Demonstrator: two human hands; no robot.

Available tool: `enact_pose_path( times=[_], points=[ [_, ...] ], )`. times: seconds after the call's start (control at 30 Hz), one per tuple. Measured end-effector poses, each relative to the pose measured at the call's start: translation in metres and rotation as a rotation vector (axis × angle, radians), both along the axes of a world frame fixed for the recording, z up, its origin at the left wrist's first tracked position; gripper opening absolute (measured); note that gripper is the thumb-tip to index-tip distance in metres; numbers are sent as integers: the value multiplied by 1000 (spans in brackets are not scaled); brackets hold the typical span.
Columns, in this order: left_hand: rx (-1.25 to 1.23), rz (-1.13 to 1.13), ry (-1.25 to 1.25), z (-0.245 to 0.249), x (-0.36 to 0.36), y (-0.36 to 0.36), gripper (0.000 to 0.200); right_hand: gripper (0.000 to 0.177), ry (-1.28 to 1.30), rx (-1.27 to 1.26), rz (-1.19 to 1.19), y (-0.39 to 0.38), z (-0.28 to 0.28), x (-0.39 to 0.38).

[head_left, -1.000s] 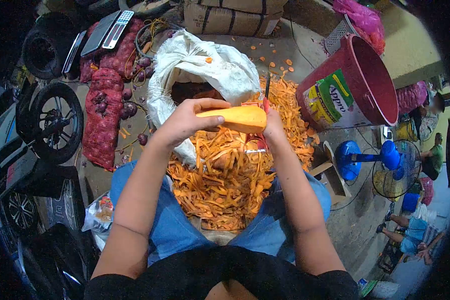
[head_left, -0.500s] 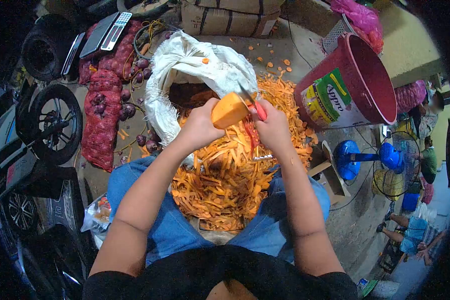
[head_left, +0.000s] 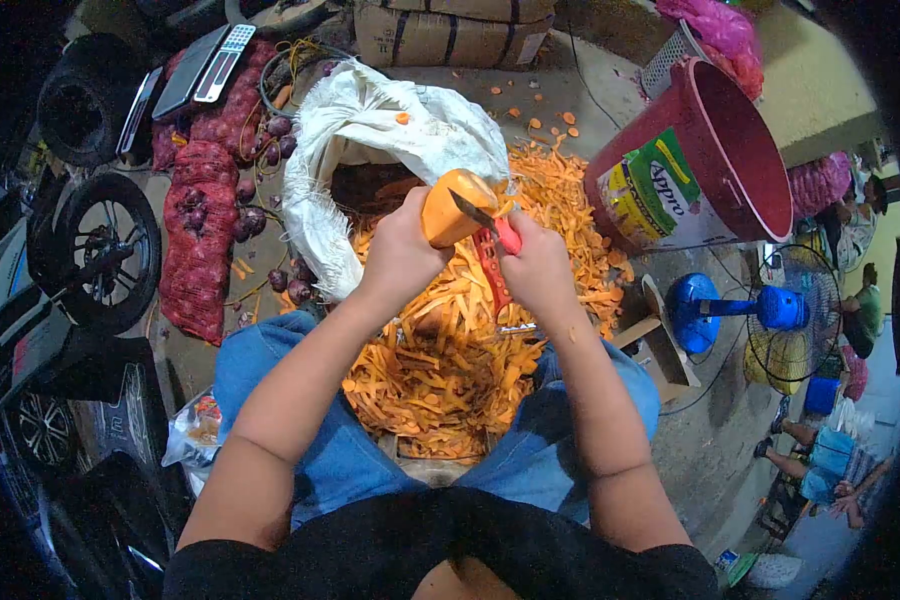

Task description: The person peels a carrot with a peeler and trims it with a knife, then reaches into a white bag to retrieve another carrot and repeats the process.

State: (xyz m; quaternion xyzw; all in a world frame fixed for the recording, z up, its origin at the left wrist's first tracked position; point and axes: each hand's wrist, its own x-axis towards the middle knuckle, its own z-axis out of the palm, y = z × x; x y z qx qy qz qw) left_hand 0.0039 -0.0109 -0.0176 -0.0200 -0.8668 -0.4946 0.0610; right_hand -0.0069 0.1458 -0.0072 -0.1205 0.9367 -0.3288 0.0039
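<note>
An orange carrot piece (head_left: 450,210) is gripped in my left hand (head_left: 402,248), its cut end facing right. My right hand (head_left: 536,262) is closed around the red handle of a small knife (head_left: 475,212), whose dark blade lies against the carrot's cut end. A red tool (head_left: 494,275) hangs below my right hand; whether the fingers hold it too is unclear. Beneath both hands is a large heap of orange peelings (head_left: 420,385). A white sack (head_left: 315,190) stands open just beyond my left hand.
A maroon bucket (head_left: 710,160) leans at the right, with a blue fan (head_left: 740,307) below it. Red net bags of onions (head_left: 198,240) and a motorcycle wheel (head_left: 105,252) are at the left. Taped cartons (head_left: 450,35) stand at the back. A person (head_left: 832,465) is at the far right.
The knife blade has come left and down onto the carrot's cut end. My right hand has shifted slightly left and down, and the carrot's top is tilted differently.
</note>
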Motion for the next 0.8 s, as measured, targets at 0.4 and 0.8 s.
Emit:
enact_pose_path(
  times=[0.4, 0.8],
  points=[
    [-43, -113, 56, 8, -4, -6, 45, 17, 1, 15, -28, 1, 1, -3],
    [101, -746, -3, 39, 9, 5, 52, 17, -325, 24, -194, 31, -51, -39]
  ],
)
